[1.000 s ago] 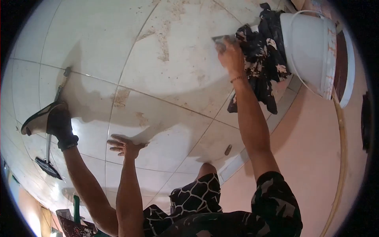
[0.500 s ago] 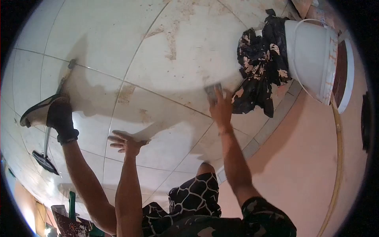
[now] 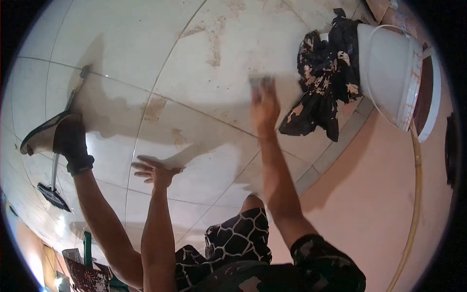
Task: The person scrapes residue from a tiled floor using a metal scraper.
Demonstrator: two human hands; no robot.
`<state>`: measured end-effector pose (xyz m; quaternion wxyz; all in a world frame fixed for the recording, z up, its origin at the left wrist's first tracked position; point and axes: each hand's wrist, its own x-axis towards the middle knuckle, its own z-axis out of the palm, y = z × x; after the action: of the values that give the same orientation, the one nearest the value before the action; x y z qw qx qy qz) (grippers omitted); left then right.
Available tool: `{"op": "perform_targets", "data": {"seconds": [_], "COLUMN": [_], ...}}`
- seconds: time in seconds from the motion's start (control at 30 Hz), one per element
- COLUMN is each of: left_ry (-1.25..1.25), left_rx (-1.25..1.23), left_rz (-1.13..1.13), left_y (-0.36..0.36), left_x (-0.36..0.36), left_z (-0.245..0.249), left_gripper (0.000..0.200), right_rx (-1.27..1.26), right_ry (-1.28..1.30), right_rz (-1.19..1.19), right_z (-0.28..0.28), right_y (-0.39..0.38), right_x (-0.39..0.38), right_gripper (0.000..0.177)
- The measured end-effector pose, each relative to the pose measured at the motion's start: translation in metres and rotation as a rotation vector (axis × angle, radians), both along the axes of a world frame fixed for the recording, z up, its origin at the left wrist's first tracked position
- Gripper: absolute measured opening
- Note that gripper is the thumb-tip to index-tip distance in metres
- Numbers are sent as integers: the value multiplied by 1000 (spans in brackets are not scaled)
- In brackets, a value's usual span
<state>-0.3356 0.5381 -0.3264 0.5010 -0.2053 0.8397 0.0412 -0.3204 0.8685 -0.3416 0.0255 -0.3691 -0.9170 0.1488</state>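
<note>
My left hand (image 3: 158,171) rests on the white tiled floor (image 3: 204,175) with its fingers spread, holding nothing. Farther forward and to the right, my right hand (image 3: 265,109) is closed around a flat grey scraper (image 3: 261,79), both smeared by motion. The scraper's edge is at the floor tiles, and its exact shape is blurred. Brown dried smears (image 3: 215,41) mark the tiles to the left of the scraper. A crumpled black plastic sheet (image 3: 318,82) with pale pinkish flakes lies just right of my right hand.
A white bucket (image 3: 386,68) with a wire handle stands at the right by the pink wall (image 3: 350,204). A bamboo pole (image 3: 417,194) runs along that wall. My shoe (image 3: 46,131) is at the left, over a long-handled tool with a black head (image 3: 53,196).
My right hand has swept forward and slightly left with the scraper, away from the black plastic. My left hand stays planted on the floor. The view has shifted slightly.
</note>
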Motion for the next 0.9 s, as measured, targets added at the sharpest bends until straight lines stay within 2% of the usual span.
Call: {"op": "perform_targets", "data": {"seconds": [0.03, 0.07, 0.13, 0.2, 0.23, 0.33, 0.4, 0.43, 0.5, 0.53, 0.57, 0.6, 0.67, 0.73, 0.8, 0.9], "left_ry": [12, 33, 37, 48, 60, 33, 20, 21, -7, 9, 41, 24, 0, -2, 8, 44], "left_rx": [-14, -20, 0, 4, 7, -45, -28, -25, -9, -4, 3, -11, -6, 0, -10, -3], "left_rz": [-9, -20, 3, 14, 3, 23, 3, 9, 4, 12, 29, 24, 17, 17, 6, -31], "left_y": [-2, -1, -1, -6, -3, -4, -4, -3, -2, -2, -2, -2, -1, -4, -9, -11], "left_x": [2, 0, 0, 4, 2, 3, 2, -2, 2, 4, 0, -1, -2, 3, -1, 9], "left_z": [-3, -5, -5, -11, -8, -11, -12, -10, -2, -3, -7, -8, -6, -6, -9, -14], "left_gripper": [150, 151, 152, 153, 152, 153, 154, 154, 154, 154, 154, 155, 155, 155, 155, 154], "right_rx": [16, -87, 43, -2, -49, 66, -154, -160, -74, 51, 44, -439, 33, 130, -135, -115], "right_ry": [-1, -99, -6, -46, -77, 107, -141, -124, -126, -104, -54, 489, 38, 43, -353, -306], "right_rz": [-17, -65, 19, 12, 16, 30, -61, -63, 89, 136, 118, -45, 90, 187, 96, 115], "right_z": [-2, 6, 4, 6, 9, -12, 4, 3, 6, -3, -10, -82, -18, -33, -9, -7], "right_y": [16, 27, 17, -9, -12, 34, 77, 76, 79, 61, 42, 36, 30, 74, 115, 106], "right_x": [-29, -54, -25, 32, 33, -51, -140, -144, -135, -99, -69, -30, -63, -130, -212, -189], "right_gripper": [36, 35, 31, 32, 32, 33, 33, 33, 32, 35, 40, 40, 37, 34, 32, 30]}}
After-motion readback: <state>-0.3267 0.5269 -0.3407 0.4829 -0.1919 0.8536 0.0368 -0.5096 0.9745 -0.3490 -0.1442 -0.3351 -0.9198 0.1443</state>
